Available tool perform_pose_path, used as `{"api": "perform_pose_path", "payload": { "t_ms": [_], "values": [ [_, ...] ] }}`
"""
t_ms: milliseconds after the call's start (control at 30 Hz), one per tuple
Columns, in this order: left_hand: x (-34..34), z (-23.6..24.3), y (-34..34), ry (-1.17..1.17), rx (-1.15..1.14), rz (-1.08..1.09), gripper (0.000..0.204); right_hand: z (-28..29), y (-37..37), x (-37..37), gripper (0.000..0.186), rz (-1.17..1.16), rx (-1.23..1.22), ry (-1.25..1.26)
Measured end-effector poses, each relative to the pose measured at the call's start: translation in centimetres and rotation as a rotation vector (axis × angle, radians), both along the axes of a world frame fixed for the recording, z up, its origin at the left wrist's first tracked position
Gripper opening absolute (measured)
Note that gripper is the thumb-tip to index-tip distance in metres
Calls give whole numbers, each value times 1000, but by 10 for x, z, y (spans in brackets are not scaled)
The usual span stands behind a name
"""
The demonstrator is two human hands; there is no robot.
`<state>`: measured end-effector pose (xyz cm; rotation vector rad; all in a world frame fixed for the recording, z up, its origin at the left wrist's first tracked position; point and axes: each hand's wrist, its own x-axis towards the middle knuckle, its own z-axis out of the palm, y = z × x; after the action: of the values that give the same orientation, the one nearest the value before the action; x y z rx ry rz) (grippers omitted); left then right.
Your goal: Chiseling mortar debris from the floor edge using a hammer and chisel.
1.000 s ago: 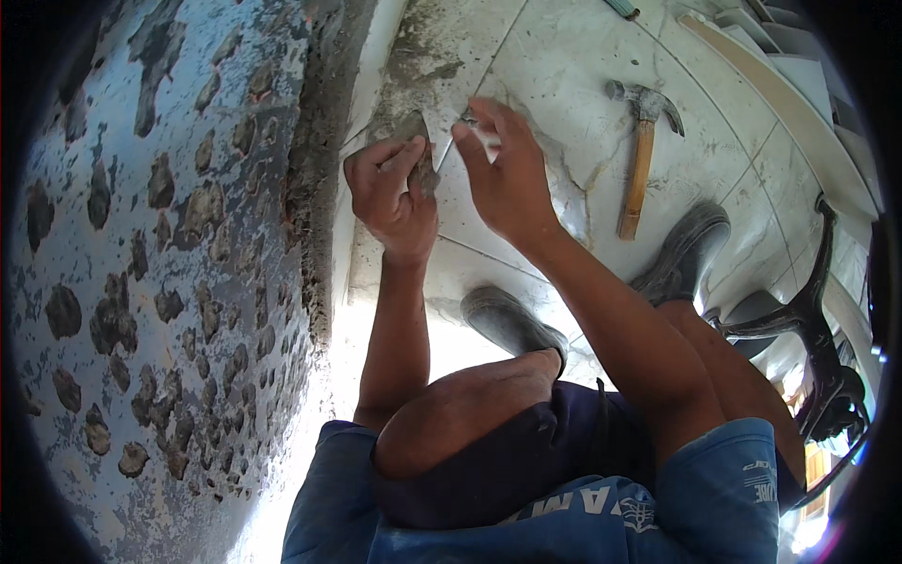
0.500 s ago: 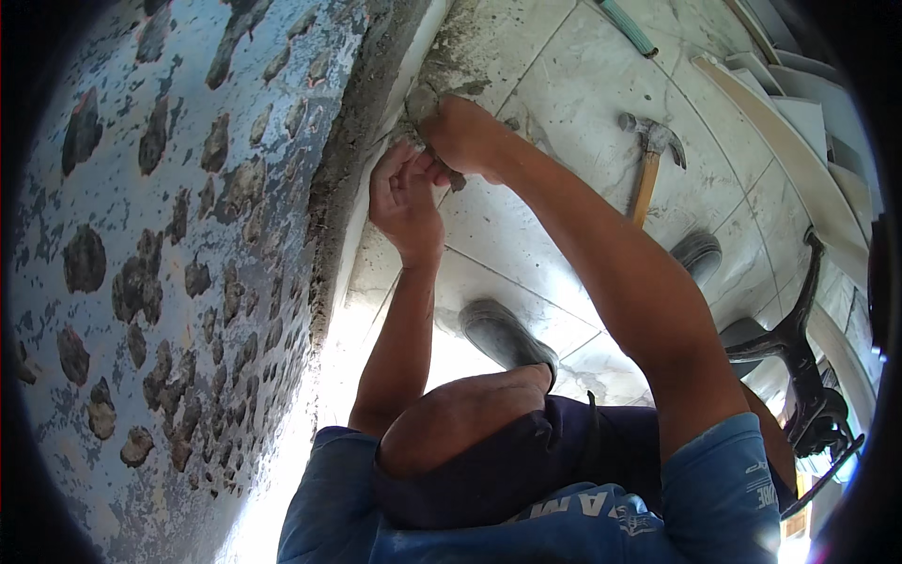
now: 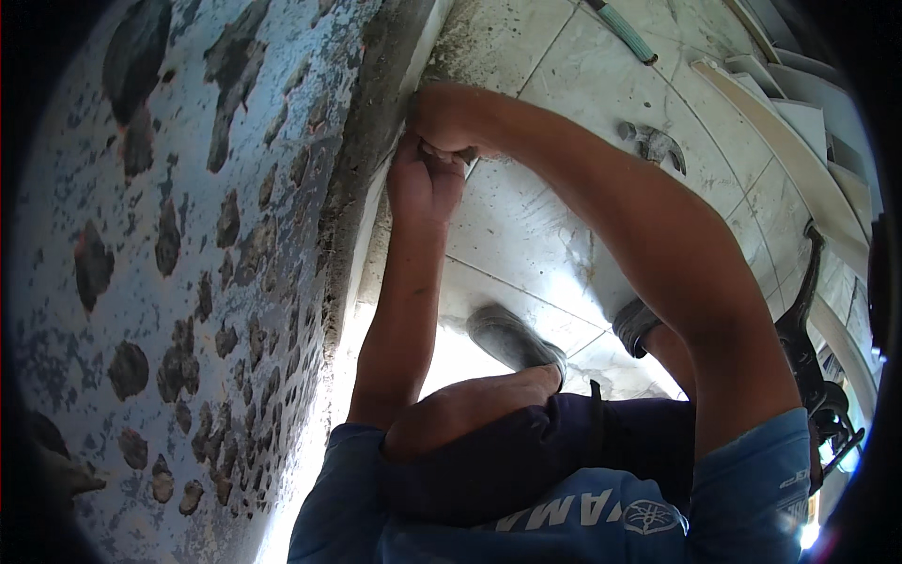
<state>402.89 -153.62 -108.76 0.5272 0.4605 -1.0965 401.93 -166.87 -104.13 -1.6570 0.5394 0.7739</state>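
Observation:
At the foot of the chipped blue wall [image 3: 202, 282], my two hands meet close to the floor. My right hand [image 3: 446, 117] is closed, its back turned up, and it covers most of whatever it grips. Just below it, my left hand [image 3: 427, 183] is closed too, its fingers tucked against the right hand. A small dark end of something pokes out beside the fingers, too little to name. Both hands are next to the rough strip of bare mortar [image 3: 362, 141] along the wall's base.
A claw hammer [image 3: 655, 146] lies on the tiled floor [image 3: 554, 216], its handle behind my right forearm. A green-handled tool [image 3: 620, 33] lies farther off. Pale boards [image 3: 799, 160] lean at the right, near a black metal object [image 3: 806, 329]. My shoes [image 3: 512, 336] stand on the tiles.
My right hand has shifted slightly left, nearer the wall. My left hand has turned and closed beneath it. My right shoe has moved left, and the view has shifted slightly.

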Motion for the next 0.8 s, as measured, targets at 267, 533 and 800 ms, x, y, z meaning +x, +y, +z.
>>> {"api": "perform_pose_path", "payload": {
  "t_ms": [267, 533, 800],
  "values": [
    [7, 16, -13, 89, -152, 0, 16, -5, 2, 14, 20, -212, 260, 324],
    [-4, 0, -7, -25, -169, -96, 28, -14, 10, -12, 12, 356, -377, -245],
    [4, 12, -37, -14, 330, -16, 21, 14, -13, 6, 12, -169, -4, 54]
  ]
}}
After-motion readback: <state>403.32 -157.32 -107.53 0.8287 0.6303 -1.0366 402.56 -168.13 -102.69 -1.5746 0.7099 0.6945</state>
